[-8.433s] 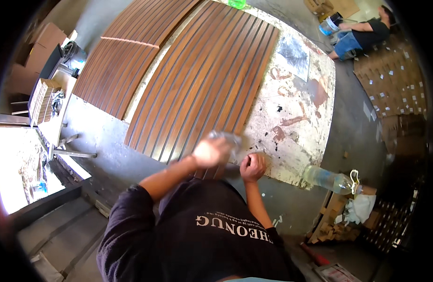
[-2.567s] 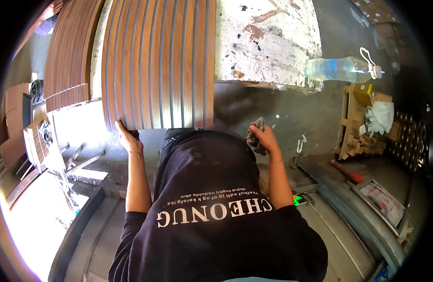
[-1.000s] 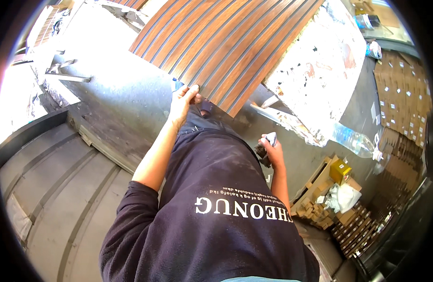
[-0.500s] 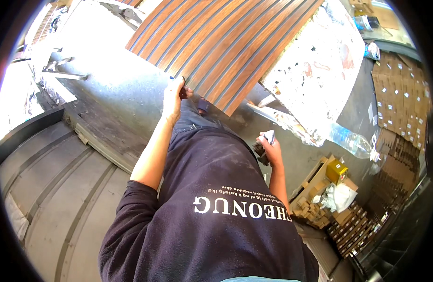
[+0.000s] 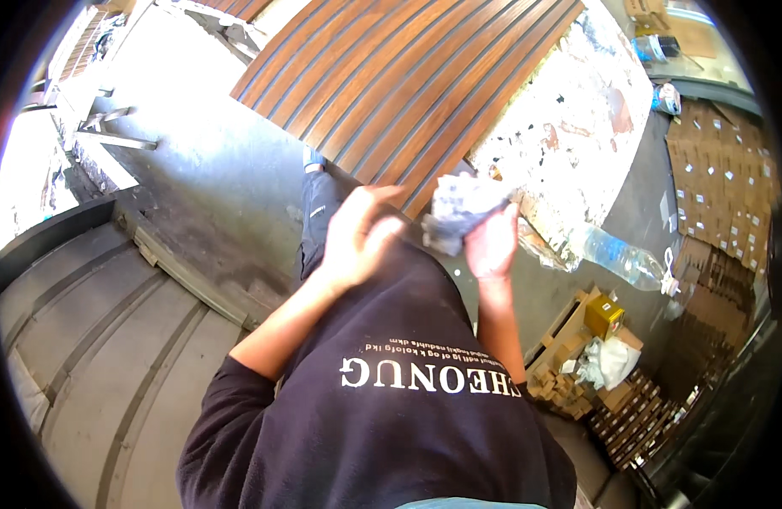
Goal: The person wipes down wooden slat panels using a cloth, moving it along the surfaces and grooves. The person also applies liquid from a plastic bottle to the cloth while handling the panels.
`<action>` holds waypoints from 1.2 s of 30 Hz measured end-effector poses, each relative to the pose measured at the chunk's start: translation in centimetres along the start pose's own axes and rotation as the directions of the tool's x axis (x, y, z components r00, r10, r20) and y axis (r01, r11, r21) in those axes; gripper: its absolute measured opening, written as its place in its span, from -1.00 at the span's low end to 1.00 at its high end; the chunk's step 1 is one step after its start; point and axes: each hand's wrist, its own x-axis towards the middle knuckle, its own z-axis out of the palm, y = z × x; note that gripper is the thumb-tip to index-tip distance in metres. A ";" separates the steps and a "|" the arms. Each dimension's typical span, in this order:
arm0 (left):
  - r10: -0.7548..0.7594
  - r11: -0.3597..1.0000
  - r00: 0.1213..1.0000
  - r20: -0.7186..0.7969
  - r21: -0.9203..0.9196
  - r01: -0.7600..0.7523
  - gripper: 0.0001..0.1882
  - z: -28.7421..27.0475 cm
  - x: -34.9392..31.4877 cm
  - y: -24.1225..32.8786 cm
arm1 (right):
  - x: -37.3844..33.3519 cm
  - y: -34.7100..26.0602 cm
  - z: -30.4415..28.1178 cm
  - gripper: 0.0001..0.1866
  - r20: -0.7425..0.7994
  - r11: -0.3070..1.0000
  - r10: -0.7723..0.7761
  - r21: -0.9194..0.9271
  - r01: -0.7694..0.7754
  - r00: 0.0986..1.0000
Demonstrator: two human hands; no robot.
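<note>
My left hand (image 5: 361, 237) is open, thumb and fingers apart, in front of my body near the near corner of a slatted brown wood panel (image 5: 391, 93). It holds nothing and appears apart from the panel. In my right hand (image 5: 495, 244) is a crumpled grey-and-white rag (image 5: 460, 208), raised beside the panel's near corner and slightly blurred. Dark grooves run along the panel, which lies over a white, stained and chipped worktable (image 5: 590, 102); its near end sticks out past the table toward me.
A large clear plastic bottle (image 5: 620, 254) lies at the table's near right corner. Stacked cardboard (image 5: 717, 178) stands at the right. Below it are a yellow box (image 5: 604, 315) and a white plastic bag (image 5: 611, 358). Grey ribbed metal sheeting (image 5: 94, 348) fills the lower left.
My left hand has let go of the panel's near edge and moved back toward my body. My right hand has risen toward the panel, with the rag spread wider.
</note>
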 end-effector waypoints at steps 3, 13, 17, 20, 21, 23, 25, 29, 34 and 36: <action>0.252 0.943 0.968 -0.001 0.224 -0.245 -0.35 2.5 2.5 0.4 | 1.6 2.3 5.2 -0.17 0.267 0.999 0.045 0.015 -0.051 0.963; 0.170 0.912 0.932 -0.319 0.410 -0.026 -0.65 -2.9 4.9 -5.2 | 13.3 -1.4 0.9 -0.13 0.309 -0.122 -0.235 -0.950 0.287 0.922; 0.238 0.735 0.968 -0.072 0.666 -0.132 -0.61 -1.2 3.8 -6.5 | 17.7 -2.4 3.0 0.02 0.232 -0.451 -0.181 -0.883 0.128 0.956; 0.212 0.739 0.977 -0.010 0.656 -0.153 -0.64 -1.5 3.1 -6.0 | 18.8 -2.5 2.4 0.06 0.130 -0.490 -0.145 -0.871 0.043 0.981; 0.226 0.736 0.974 0.032 0.649 -0.192 -0.65 -1.8 3.1 -6.0 | 18.9 -2.5 2.1 0.09 0.129 -0.489 -0.128 -0.871 0.050 0.983; 0.228 0.719 0.973 0.032 0.669 -0.190 -0.69 -1.7 3.7 -7.2 | 18.9 -2.4 2.5 0.08 0.147 -0.497 -0.117 -0.865 0.071 0.982; 0.241 0.729 0.970 0.044 0.651 -0.210 -0.69 -0.9 6.1 -6.8 | 18.9 -2.2 2.6 0.07 0.157 -0.505 -0.124 -0.860 0.074 0.980; 0.244 0.719 0.966 0.085 0.653 -0.238 -0.71 -1.1 6.2 -7.3 | 18.8 -2.3 2.6 0.07 0.183 -0.485 -0.114 -0.868 0.106 0.976; 0.231 0.684 0.967 0.107 0.689 -0.240 -0.79 -2.7 1.7 -7.7 | 19.0 -2.4 2.4 0.07 0.173 -0.485 -0.128 -0.870 0.090 0.977; 0.231 0.696 0.966 0.113 0.675 -0.245 -0.77 -2.0 4.3 -7.7 | 19.1 -2.5 2.6 0.06 0.172 -0.486 -0.130 -0.869 0.088 0.976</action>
